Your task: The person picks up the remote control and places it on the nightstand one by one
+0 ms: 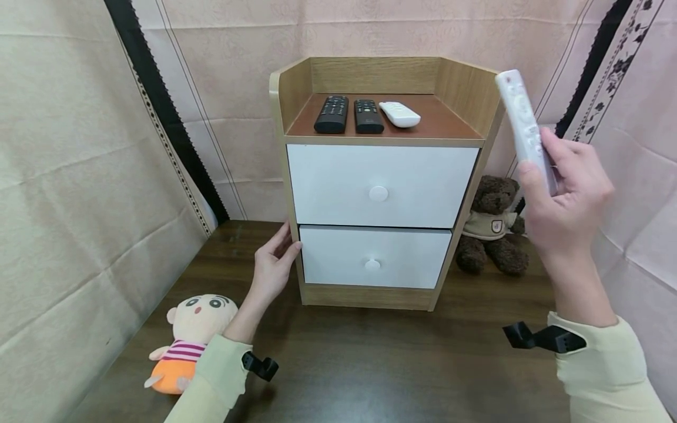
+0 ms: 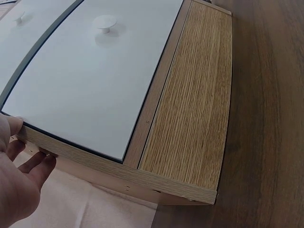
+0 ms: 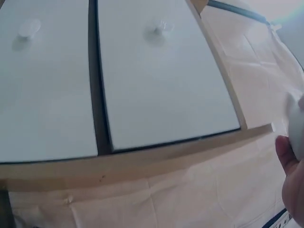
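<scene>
A small two-drawer cabinet [image 1: 367, 296] with white drawer fronts and wood-look sides stands upright on the table. My left hand [image 1: 272, 267] holds its left side edge, thumb at the front and fingers along the side; the left wrist view shows this hand [image 2: 21, 178] near the lower drawer. At the upper right, my right hand [image 1: 573, 182] grips a long white remote control [image 1: 520, 117], raised and tilted, apart from the cabinet. On the cabinet's brown top lie two black remote controls [image 1: 332, 114] and a shorter white remote control [image 1: 400, 114], side by side.
A brown teddy bear [image 1: 493, 220] in a beige shirt sits right of the cabinet. A plush doll [image 1: 193, 346] with striped top and orange bottom lies beside my left forearm. Pale cloth [image 1: 233, 59] hangs behind and at both sides of the dark wooden table [image 1: 370, 364].
</scene>
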A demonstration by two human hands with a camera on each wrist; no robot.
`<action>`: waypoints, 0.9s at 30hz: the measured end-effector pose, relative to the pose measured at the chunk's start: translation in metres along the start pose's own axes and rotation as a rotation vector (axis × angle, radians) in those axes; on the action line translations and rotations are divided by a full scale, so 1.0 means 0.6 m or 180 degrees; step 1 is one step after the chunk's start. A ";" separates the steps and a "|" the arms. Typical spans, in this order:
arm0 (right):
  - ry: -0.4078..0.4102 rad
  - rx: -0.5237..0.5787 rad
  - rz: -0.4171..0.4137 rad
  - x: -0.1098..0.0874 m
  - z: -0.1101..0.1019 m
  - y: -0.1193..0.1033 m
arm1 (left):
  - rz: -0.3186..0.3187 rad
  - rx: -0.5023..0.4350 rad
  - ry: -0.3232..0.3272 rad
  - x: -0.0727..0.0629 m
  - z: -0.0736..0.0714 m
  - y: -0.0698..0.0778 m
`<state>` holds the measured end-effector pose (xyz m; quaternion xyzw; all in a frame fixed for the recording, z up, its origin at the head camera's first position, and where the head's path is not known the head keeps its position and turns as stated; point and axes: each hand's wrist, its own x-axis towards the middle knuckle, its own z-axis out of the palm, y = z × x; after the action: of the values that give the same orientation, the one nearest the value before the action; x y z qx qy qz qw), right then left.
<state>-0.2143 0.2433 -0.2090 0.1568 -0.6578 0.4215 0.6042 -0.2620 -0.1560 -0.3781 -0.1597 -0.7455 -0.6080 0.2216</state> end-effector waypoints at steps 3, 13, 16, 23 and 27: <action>-0.0055 -0.0112 -0.0078 0.003 0.006 -0.002 | 0.0016 -0.0006 0.0002 -0.001 0.000 0.004; 0.0133 -0.0238 0.0260 0.017 0.043 -0.034 | 0.0020 -0.0013 -0.0006 -0.002 -0.001 0.005; 0.0128 -0.0284 0.0481 0.023 0.059 -0.045 | 0.0011 -0.0018 -0.0005 -0.001 -0.001 0.005; 0.0073 -0.0366 0.0163 0.028 0.094 -0.045 | -0.0033 -0.0039 -0.0020 -0.001 -0.001 0.006; -0.0043 -0.0533 0.0189 0.030 0.109 -0.045 | -0.0029 -0.0062 -0.0018 -0.001 -0.001 0.005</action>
<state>-0.2426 0.1839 -0.1772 0.0890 -0.6992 0.3817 0.5979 -0.2599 -0.1559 -0.3761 -0.1601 -0.7409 -0.6158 0.2151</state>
